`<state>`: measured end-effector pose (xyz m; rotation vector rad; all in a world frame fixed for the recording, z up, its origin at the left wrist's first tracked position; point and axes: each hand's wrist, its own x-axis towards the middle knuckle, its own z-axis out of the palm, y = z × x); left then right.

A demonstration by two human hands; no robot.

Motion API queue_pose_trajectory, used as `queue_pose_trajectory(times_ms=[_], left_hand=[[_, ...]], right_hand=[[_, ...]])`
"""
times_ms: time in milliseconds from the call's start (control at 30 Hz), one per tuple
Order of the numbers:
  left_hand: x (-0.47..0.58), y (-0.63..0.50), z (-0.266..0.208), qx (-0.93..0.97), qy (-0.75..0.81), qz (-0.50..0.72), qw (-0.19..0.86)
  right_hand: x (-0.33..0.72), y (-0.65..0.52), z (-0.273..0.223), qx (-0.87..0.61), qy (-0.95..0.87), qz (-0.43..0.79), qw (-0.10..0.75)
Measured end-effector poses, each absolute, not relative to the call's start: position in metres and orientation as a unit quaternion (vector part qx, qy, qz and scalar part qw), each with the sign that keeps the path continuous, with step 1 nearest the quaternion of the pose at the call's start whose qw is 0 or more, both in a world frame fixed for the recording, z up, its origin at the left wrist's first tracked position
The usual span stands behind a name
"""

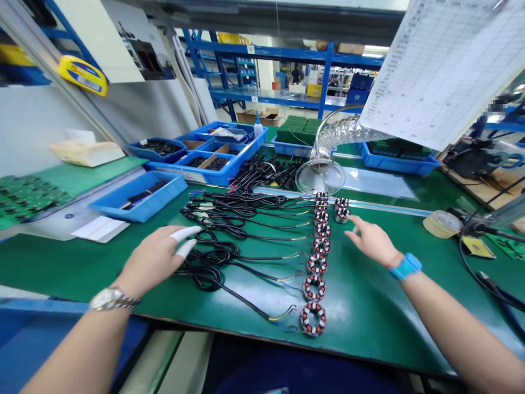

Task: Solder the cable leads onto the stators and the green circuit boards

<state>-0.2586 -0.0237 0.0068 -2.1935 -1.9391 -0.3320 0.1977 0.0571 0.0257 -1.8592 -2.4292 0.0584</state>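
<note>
My left hand [159, 254], with white finger cots on two fingertips, hovers at the left ends of the black cables [221, 251]. Its fingers are apart, and I see nothing held in them. The coiled cables lie side by side, with stripped coloured wire ends pointing right. A column of ring-shaped motor stators [315, 287] with copper windings runs beside those ends. My right hand [373, 241] is open, thumb and index finger apart. Its index fingertip is close to a stator [342, 215] in a short second row; whether it touches cannot be made out.
Behind the cables lie a black cable pile [262, 172] and blue divided bins [221, 175]. A blue tray [139, 197] stands at left. A fume duct with a clear hood [320, 176] hangs over the back. A tape roll [443, 224] lies at right, below a hanging paper sheet [438, 65].
</note>
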Motion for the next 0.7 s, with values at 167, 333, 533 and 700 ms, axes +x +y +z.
queue_pose_trajectory(times_ms=[167, 333, 533, 700], left_hand=[[-0.212, 0.026, 0.015, -0.799, -0.588, -0.097, 0.082], [-0.188, 0.052, 0.017, -0.814, -0.568, -0.09, 0.079], [-0.176, 0.072, 0.011, -0.812, -0.569, -0.113, 0.054], [-0.158, 0.097, 0.005, -0.778, -0.594, -0.202, 0.038]], right_hand=[[0.197, 0.152, 0.026, -0.634, -0.773, 0.021, -0.004], [0.187, 0.185, 0.02, -0.623, -0.77, 0.089, -0.106], [0.174, 0.181, 0.057, -0.615, -0.782, 0.033, -0.096], [0.125, 0.157, 0.149, -0.565, -0.821, -0.078, 0.023]])
